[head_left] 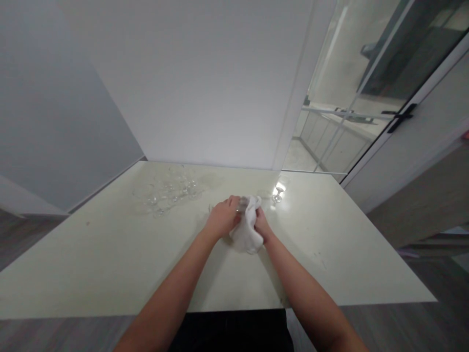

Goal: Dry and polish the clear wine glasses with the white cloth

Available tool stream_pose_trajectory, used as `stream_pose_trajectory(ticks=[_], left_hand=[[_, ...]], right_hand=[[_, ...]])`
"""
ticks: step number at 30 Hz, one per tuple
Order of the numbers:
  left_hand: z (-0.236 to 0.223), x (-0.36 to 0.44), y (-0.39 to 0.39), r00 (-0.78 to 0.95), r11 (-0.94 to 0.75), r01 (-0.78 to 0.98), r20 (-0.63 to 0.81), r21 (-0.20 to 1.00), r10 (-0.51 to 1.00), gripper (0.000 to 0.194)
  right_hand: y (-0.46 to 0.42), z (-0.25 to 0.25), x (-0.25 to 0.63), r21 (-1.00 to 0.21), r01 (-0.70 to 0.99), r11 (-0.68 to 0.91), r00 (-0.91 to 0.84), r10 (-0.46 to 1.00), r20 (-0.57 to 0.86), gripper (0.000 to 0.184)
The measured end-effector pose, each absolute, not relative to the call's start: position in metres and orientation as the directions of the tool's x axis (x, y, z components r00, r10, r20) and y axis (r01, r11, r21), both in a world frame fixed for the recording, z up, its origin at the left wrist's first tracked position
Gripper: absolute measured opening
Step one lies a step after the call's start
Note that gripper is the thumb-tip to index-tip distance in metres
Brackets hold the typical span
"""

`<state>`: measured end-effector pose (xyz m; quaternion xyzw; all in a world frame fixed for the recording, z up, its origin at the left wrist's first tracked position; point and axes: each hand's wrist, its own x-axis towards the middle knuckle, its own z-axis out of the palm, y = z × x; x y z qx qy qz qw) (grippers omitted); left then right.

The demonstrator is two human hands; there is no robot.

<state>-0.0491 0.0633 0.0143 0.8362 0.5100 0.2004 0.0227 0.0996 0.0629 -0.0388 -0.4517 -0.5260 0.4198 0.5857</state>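
Note:
Over the middle of a pale table (110,264), my left hand (221,218) is closed around a clear glass (242,204), of which only the rim shows between my hands. My right hand (261,223) is closed on a white cloth (247,230) that is bunched against the glass and hangs down below both hands. The rest of the glass is hidden by my fingers and the cloth.
Several clear stemmed glasses (166,191) stand in a group at the table's far left. A single stemmed glass (278,191) stands at the far right of my hands. A white wall rises behind the table, and a glass door (366,88) lies to the right.

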Motion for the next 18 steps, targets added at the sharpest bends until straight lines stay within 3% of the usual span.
stream_pose_trajectory(ticks=[4,7,10,12,14,16,18], left_hand=[[0.006,-0.043,0.061,0.575,-0.643,0.764,0.387,0.062,0.721,0.044],[-0.002,-0.045,0.062,0.570,-0.653,0.757,0.452,0.036,0.686,0.046],[-0.006,-0.050,0.063,0.541,-0.649,0.756,0.476,0.084,0.693,0.043],[-0.007,-0.052,0.064,0.492,-0.620,0.760,0.453,0.194,0.744,0.037],[-0.007,-0.051,0.064,0.418,-0.558,0.735,0.391,0.385,0.820,0.031],[-0.006,-0.046,0.063,0.377,-0.462,0.610,0.277,0.643,0.884,0.024],[-0.005,-0.039,0.060,0.419,-0.293,0.394,0.113,0.872,0.901,0.030]], right_hand=[[0.062,-0.042,0.102,-0.977,-0.036,0.211,0.170,0.965,0.202,0.040],[0.061,-0.037,0.102,-0.979,-0.031,0.204,0.241,0.952,0.190,0.032],[0.057,-0.029,0.102,-0.976,-0.039,0.216,0.298,0.935,0.194,0.030],[0.053,-0.024,0.103,-0.970,-0.019,0.242,0.322,0.920,0.223,0.029],[0.051,-0.020,0.105,-0.959,0.016,0.282,0.317,0.908,0.273,0.032],[0.051,-0.018,0.109,-0.949,0.031,0.312,0.309,0.900,0.306,0.039],[0.053,-0.019,0.112,-0.953,-0.004,0.301,0.312,0.906,0.285,0.043]])
